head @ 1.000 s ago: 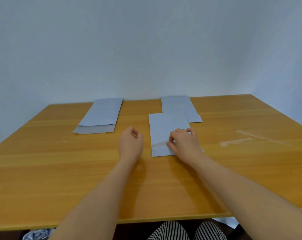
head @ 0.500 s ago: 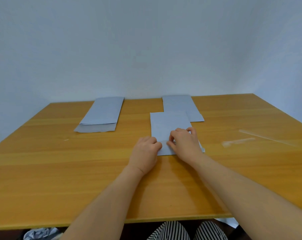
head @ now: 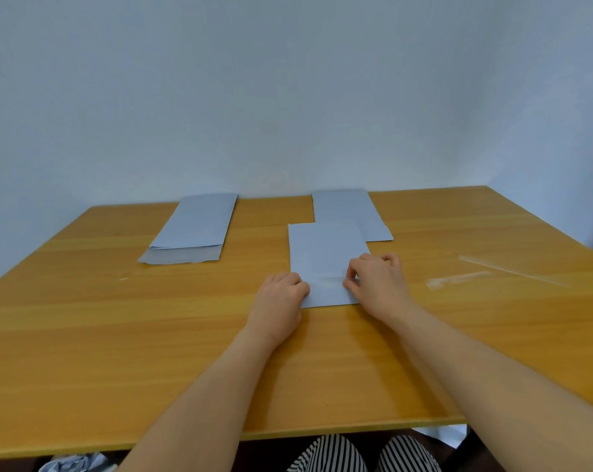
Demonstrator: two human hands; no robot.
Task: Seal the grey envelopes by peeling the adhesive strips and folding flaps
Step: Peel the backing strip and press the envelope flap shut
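Observation:
A grey envelope [head: 325, 257] lies flat in the middle of the wooden table [head: 118, 335], its near flap open toward me. A pale adhesive strip [head: 329, 282] runs across it near the flap. My left hand [head: 281, 301] rests curled on the envelope's near left corner, pressing it down. My right hand [head: 376, 284] sits on the right side, thumb and forefinger pinched at the right end of the strip. Its fingertips are partly hidden.
A stack of grey envelopes [head: 194, 229] lies at the back left. Another grey envelope [head: 349, 212] lies behind the middle one. Two peeled clear strips [head: 458, 279] [head: 513, 270] lie on the table to the right. The near table edge runs just above my knees.
My left hand moved right from the bare table onto the envelope's near left corner. My right hand stayed at the strip's right end. The envelope shifted slightly.

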